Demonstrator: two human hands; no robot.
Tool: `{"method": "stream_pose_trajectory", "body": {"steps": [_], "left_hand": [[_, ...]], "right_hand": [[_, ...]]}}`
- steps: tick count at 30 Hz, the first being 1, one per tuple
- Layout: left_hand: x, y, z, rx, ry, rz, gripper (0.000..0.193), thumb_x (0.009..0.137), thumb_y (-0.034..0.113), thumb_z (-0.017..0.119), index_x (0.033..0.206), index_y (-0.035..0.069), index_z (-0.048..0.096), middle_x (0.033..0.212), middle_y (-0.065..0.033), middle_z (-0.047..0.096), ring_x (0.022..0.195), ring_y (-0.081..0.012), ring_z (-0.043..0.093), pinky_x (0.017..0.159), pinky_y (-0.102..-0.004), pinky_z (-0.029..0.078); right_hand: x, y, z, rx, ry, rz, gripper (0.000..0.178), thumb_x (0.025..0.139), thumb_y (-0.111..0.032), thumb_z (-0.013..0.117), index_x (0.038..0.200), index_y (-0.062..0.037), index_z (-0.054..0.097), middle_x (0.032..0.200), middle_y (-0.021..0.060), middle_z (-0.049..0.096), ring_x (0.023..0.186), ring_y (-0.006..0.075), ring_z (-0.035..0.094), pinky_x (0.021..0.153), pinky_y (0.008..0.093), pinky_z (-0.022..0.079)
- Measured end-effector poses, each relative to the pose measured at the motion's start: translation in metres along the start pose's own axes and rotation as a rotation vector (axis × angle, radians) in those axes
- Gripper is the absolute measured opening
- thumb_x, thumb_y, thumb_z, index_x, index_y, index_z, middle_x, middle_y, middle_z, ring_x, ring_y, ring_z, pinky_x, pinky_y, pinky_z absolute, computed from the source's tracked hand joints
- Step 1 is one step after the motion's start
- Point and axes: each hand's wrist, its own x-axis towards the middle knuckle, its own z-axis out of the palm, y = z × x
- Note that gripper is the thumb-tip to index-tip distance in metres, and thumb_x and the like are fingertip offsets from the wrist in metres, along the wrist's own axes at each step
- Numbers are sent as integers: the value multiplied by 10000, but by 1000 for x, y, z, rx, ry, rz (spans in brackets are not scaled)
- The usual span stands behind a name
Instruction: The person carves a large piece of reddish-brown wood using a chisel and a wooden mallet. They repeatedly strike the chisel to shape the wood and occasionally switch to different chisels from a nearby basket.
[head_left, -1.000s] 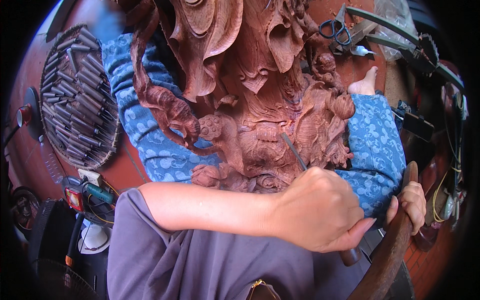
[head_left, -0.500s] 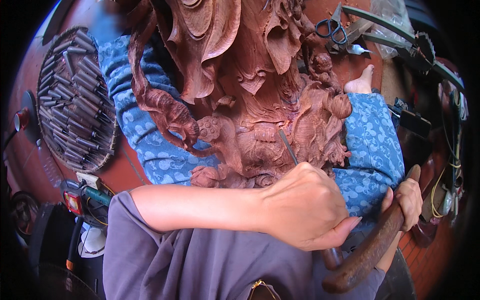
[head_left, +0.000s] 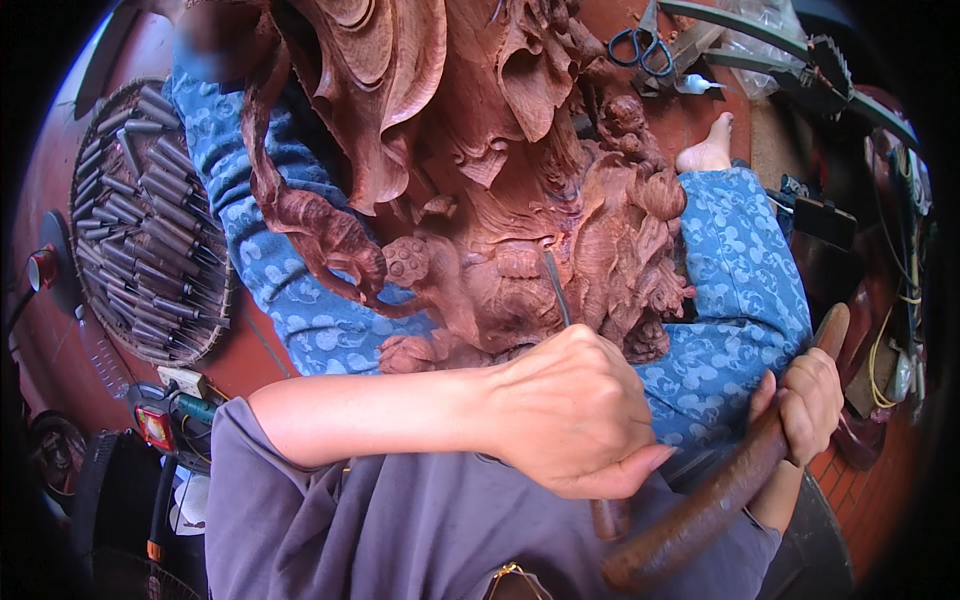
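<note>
My left hand point(head_left: 575, 410) is closed round the handle of a carving chisel point(head_left: 556, 285). Its thin metal blade slants up to the carved wood, with the tip touching the surface near a small toothed shape. The handle's butt shows below my fist. In my right hand point(head_left: 808, 405) is a curved, heavy wooden mallet point(head_left: 705, 505), gripped towards its upper end. The mallet's thick end hangs close to the chisel butt; whether they touch I cannot tell. The reddish-brown wood carving point(head_left: 480, 210), full of folds and curls, lies between my legs.
On the left a round woven basket point(head_left: 150, 220) holds many chisels. Scissors point(head_left: 640, 52), a small white bottle point(head_left: 697, 84) and a metal frame saw point(head_left: 760, 45) lie at the upper right. A dark phone point(head_left: 825, 222) is beyond my right knee. A power strip point(head_left: 180, 382) sits lower left.
My left hand and the chisel have shifted a little left, and the blade stands steeper. The mallet's thick end has moved left, still beside the chisel butt. The whole view has shifted slightly.
</note>
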Motion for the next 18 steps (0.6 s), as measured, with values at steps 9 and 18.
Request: {"method": "stream_pose_trajectory", "body": {"steps": [9,18], "left_hand": [[-2,2,-2,-29,-63,75,380,806,245,592,481,58,528,459,-95,466,431,-302,505,429,-399,397],[6,20,22,-16,106,162,386,799,336,675,581,102,458,610,-14,416,549,-179,478,459,-301,358]], "right_hand": [[-3,-2,4,30,34,-22,289,752,61,678,868,-30,430,661,111,513,548,262,524,537,408,505],[-7,-1,-12,153,34,62,417,775,-218,786,840,-54,409,664,101,499,544,248,514,528,388,466]]}}
